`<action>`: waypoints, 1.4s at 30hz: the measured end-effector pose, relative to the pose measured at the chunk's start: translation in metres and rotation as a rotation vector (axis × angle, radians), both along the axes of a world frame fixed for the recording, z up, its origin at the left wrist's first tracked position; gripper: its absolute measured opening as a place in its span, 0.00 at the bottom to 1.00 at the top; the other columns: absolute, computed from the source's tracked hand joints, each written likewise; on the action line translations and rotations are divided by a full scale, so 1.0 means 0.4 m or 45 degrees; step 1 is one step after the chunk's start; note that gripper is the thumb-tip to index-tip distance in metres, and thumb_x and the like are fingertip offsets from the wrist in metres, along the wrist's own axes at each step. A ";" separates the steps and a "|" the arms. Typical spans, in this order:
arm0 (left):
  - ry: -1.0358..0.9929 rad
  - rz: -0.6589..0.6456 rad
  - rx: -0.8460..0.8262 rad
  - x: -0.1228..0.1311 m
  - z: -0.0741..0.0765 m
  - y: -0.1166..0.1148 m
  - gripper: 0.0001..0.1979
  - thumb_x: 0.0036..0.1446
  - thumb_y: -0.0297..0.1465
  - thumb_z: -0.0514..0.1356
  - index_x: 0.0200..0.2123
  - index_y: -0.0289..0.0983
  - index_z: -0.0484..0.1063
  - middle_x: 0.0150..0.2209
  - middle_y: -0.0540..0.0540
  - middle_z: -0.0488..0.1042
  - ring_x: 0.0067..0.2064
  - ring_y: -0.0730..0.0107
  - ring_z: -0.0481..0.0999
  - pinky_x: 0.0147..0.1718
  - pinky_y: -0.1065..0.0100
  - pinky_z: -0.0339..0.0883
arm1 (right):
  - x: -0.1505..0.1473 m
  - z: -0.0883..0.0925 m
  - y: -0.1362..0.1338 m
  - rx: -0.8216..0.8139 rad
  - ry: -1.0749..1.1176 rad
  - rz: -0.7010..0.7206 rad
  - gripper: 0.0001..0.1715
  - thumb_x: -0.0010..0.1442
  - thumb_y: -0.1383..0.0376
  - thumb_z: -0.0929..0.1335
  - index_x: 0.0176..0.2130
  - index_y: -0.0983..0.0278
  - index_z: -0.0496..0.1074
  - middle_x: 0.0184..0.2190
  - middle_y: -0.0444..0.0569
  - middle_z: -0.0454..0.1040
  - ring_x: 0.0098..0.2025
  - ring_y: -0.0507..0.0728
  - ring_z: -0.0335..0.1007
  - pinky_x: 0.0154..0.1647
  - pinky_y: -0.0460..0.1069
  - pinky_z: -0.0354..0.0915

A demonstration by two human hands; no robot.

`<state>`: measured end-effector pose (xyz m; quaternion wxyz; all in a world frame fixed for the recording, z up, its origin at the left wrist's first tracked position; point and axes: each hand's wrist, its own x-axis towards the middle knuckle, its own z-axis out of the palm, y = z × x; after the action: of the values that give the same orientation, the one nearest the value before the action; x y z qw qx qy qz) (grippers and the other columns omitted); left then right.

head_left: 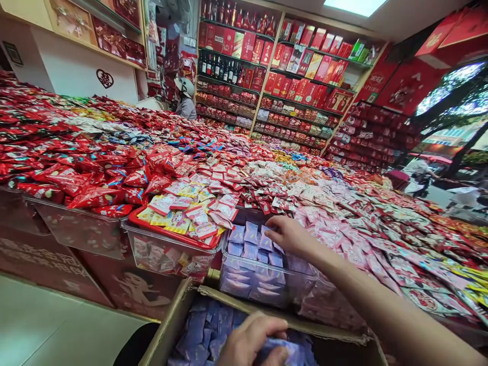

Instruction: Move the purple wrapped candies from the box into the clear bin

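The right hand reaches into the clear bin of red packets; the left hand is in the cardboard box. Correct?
Not quite: the head view shows purple packets, not red, in the clear bin at the right hand. The left hand is in the cardboard box.

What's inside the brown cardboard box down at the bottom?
The cardboard box holds small purple packets. The left hand grips a few and covers them. How deep the pile goes is hidden under the top layer.
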<state>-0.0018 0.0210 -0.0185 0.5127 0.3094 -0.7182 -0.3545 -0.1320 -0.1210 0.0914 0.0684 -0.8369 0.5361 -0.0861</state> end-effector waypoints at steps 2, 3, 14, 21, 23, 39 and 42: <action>0.118 0.114 0.036 0.001 0.003 -0.001 0.18 0.50 0.24 0.56 0.45 0.44 0.65 0.37 0.49 0.73 0.38 0.72 0.73 0.39 0.75 0.65 | -0.032 0.024 0.113 0.001 -0.282 0.104 0.12 0.56 0.61 0.61 0.38 0.63 0.68 0.33 0.48 0.72 0.33 0.53 0.67 0.34 0.45 0.61; 0.191 0.167 0.081 -0.002 0.002 0.001 0.18 0.51 0.24 0.55 0.46 0.44 0.64 0.38 0.49 0.73 0.39 0.71 0.73 0.40 0.74 0.65 | -0.050 0.016 0.172 0.075 -0.447 0.137 0.12 0.56 0.60 0.61 0.37 0.63 0.68 0.29 0.46 0.72 0.30 0.52 0.67 0.32 0.45 0.62; 0.336 0.066 0.773 -0.043 0.025 -0.001 0.14 0.51 0.30 0.57 0.42 0.35 0.64 0.34 0.46 0.73 0.36 0.69 0.72 0.36 0.70 0.65 | -0.109 -0.260 0.350 0.765 -1.696 -0.286 0.13 0.51 0.58 0.66 0.25 0.65 0.64 0.18 0.40 0.66 0.21 0.47 0.59 0.22 0.43 0.56; 0.405 0.054 0.851 -0.057 0.009 -0.013 0.12 0.52 0.30 0.57 0.40 0.34 0.63 0.30 0.48 0.73 0.33 0.71 0.72 0.33 0.71 0.64 | -0.106 -0.254 0.353 0.804 -1.961 -0.429 0.15 0.48 0.57 0.68 0.27 0.65 0.63 0.17 0.39 0.65 0.18 0.46 0.57 0.20 0.42 0.55; 0.395 0.086 0.826 -0.059 0.008 -0.011 0.11 0.52 0.30 0.58 0.39 0.34 0.63 0.31 0.48 0.73 0.34 0.71 0.72 0.34 0.71 0.64 | -0.100 -0.260 0.358 0.717 -1.969 -0.406 0.16 0.47 0.57 0.69 0.31 0.64 0.63 0.19 0.39 0.65 0.19 0.47 0.58 0.20 0.43 0.56; 0.431 0.088 0.781 -0.048 0.017 0.002 0.14 0.47 0.30 0.61 0.40 0.36 0.66 0.34 0.46 0.72 0.37 0.68 0.71 0.38 0.69 0.64 | -0.074 -0.316 0.376 0.289 -1.868 -0.287 0.14 0.49 0.61 0.68 0.33 0.61 0.59 0.24 0.43 0.66 0.27 0.51 0.65 0.27 0.45 0.63; 0.371 0.084 0.746 -0.044 0.015 0.005 0.14 0.49 0.30 0.60 0.41 0.37 0.65 0.35 0.46 0.71 0.38 0.68 0.71 0.39 0.69 0.63 | -0.081 -0.327 0.377 -0.038 -1.634 -0.242 0.16 0.51 0.63 0.67 0.40 0.60 0.60 0.29 0.45 0.67 0.29 0.52 0.66 0.28 0.45 0.66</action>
<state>-0.0195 0.0231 -0.0126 0.5103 0.4129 -0.4943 -0.5698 -0.1642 0.0298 -0.0393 0.3557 -0.5689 0.4592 -0.5822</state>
